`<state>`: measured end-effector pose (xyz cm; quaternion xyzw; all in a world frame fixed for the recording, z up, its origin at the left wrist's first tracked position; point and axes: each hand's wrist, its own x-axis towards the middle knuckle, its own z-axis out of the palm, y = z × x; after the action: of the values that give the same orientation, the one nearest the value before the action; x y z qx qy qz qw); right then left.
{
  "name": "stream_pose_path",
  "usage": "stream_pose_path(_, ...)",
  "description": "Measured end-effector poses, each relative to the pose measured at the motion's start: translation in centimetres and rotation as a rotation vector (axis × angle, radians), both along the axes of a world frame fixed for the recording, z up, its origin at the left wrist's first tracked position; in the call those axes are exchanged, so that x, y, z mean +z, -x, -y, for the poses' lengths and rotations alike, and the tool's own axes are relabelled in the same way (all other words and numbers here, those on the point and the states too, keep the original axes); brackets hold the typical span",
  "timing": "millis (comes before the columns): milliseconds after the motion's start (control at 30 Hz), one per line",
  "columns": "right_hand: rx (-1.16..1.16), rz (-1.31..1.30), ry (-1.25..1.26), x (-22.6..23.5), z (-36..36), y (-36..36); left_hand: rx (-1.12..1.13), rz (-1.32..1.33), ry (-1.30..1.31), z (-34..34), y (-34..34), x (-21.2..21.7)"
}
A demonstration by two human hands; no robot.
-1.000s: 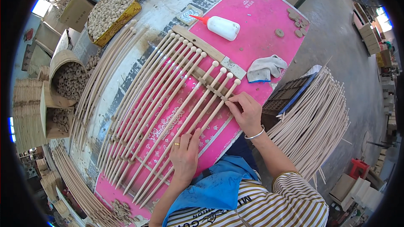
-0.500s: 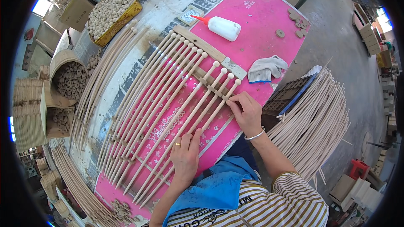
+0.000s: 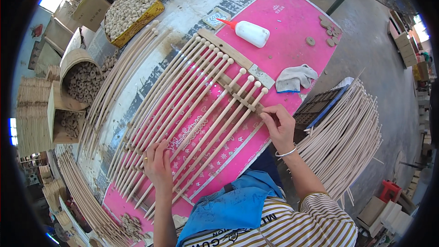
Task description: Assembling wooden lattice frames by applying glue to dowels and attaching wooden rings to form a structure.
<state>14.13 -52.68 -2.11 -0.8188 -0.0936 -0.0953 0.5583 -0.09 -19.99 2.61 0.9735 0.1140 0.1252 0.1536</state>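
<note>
Several slender wooden rods with round ball ends [image 3: 192, 105] lie side by side in slotted wooden strips over a pink tabletop. My right hand [image 3: 280, 126], with a bracelet at the wrist, is closed at the near end of a short wooden cross strip [image 3: 244, 102] beside the rightmost rods. Lower on the rods, my left hand [image 3: 158, 164] reaches over them with its fingers stretched and slightly apart; whether the fingertips touch a rod is hard to see. Small wooden rings sit along the lower parts of the left rods.
Beyond the rods lie a white glue bottle [image 3: 251, 34] with a red tip, a white glove [image 3: 296, 78] and loose wooden discs [image 3: 330, 29]. A yellow box of wooden balls [image 3: 132, 11] stands far left. Bundled rods [image 3: 340, 142] fill a crate at the right.
My left hand has moved left along the rods, away from the rightmost ones. My right hand stays by the cross strip's end, more of which now shows. The whole view has shifted slightly.
</note>
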Motion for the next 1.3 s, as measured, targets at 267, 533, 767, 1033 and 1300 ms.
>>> stream_pose_path(267,0.119,-0.069,-0.029,1.8,-1.8,0.6,-0.006,0.040,-0.162,-1.4,0.0,-1.4)
stream_pose_path(533,0.484,-0.701,-0.688,3.5,-9.2,2.4,-0.088,0.117,-0.204,1.6,2.1,4.5)
stream_pose_path(767,0.502,-0.802,-0.752,3.6,-10.8,1.3,0.037,-0.065,-0.072,-0.3,7.3,8.3)
stream_pose_path(1033,0.518,-0.784,-0.727,4.3,-10.2,0.9,0.141,-0.126,0.437,-3.8,10.8,6.6)
stream_pose_path(1300,0.631,-0.830,-0.704,4.3,-12.0,3.5,-0.069,-0.102,0.409,-0.2,6.0,6.5)
